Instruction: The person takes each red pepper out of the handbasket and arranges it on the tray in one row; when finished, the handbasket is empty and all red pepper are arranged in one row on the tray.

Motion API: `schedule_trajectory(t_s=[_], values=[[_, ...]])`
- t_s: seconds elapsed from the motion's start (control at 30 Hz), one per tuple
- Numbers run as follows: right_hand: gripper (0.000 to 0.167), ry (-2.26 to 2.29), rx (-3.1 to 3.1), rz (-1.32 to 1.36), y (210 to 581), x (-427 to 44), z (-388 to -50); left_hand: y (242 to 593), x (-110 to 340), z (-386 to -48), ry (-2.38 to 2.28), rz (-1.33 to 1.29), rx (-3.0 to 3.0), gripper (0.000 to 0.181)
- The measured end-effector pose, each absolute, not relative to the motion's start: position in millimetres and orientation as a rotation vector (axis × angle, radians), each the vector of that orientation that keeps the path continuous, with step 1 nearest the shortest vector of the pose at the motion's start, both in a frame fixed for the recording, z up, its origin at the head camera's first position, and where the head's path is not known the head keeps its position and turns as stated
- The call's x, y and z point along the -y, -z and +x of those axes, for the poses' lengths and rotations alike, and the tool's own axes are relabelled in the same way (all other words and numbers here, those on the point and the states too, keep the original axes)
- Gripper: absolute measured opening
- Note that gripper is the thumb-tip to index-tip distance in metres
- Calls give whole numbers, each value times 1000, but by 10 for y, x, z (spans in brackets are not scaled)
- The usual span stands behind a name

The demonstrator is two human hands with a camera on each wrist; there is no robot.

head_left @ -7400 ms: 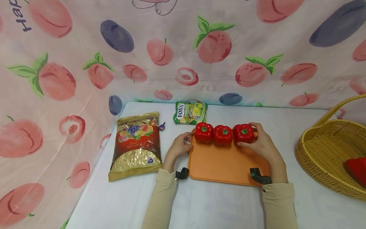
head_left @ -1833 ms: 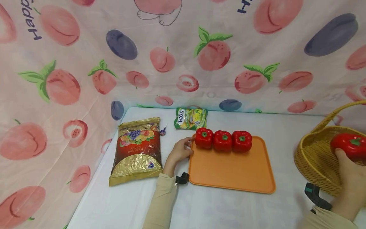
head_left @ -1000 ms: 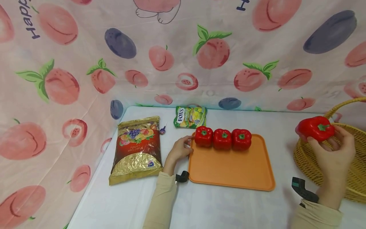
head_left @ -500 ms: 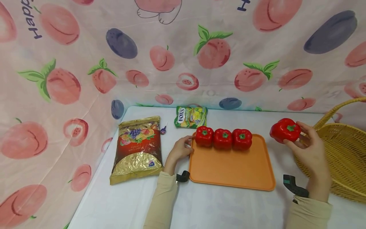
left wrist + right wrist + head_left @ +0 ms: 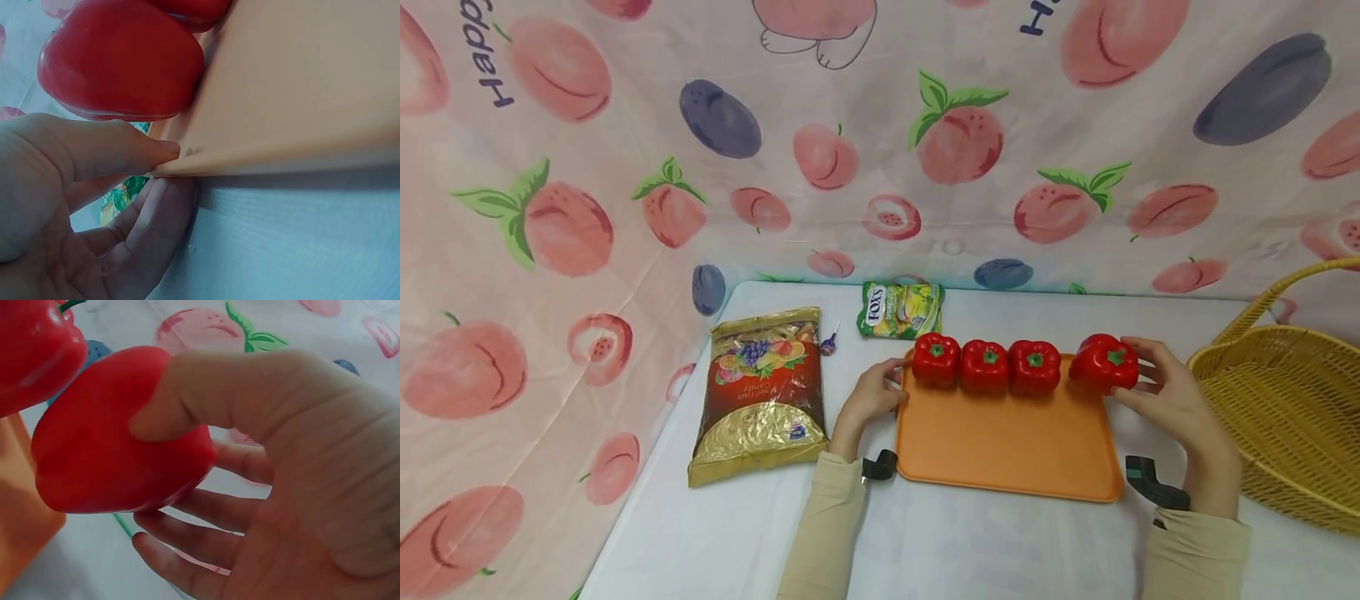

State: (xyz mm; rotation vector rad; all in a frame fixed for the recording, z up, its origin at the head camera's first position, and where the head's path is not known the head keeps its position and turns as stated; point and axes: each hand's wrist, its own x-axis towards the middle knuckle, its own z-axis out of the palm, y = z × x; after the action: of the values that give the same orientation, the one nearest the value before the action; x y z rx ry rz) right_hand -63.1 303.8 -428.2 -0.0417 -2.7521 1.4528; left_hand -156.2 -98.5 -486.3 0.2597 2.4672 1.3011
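Three red bell peppers, among them a middle one [image 5: 985,367], stand in a row along the far edge of the orange tray [image 5: 1000,442]. My right hand [image 5: 1172,400] grips another red bell pepper [image 5: 1105,363] at the tray's far right corner, thumb on one side and fingers on the other in the right wrist view [image 5: 125,437]. A gap separates it from the row. At the tray's far left corner, my left hand [image 5: 871,396] pinches the rim between thumb and fingers, as the left wrist view shows, just beside the leftmost pepper [image 5: 119,62].
A yellow wicker basket [image 5: 1285,417] with a tall handle stands on the right. On the left lie a large mixed fruit candy bag [image 5: 760,392] and a small lollipop [image 5: 828,343]. A green FOX'S candy packet [image 5: 901,310] lies behind the tray, before the fruit-print cloth [image 5: 962,208].
My right hand has lifted a red bell pepper out of the basket and carried it left to the tray's far right corner. My left hand has stayed at the tray's rim.
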Motion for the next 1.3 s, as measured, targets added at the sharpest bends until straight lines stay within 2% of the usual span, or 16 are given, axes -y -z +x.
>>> schedule_trajectory(t_s=[0.43, 1.03, 1.3], values=[[79, -1439, 2875, 56, 4412, -2991, -732, 4891, 980, -1562, -1296, 253, -2470, 55], [81, -1565, 2811, 136, 4434, -3009, -705, 4896, 976, -1560, -1309, 235, -2454, 54], [80, -1444, 2865, 62, 4421, -3025, -713, 4906, 976, -1574, -1298, 247, -2477, 54]])
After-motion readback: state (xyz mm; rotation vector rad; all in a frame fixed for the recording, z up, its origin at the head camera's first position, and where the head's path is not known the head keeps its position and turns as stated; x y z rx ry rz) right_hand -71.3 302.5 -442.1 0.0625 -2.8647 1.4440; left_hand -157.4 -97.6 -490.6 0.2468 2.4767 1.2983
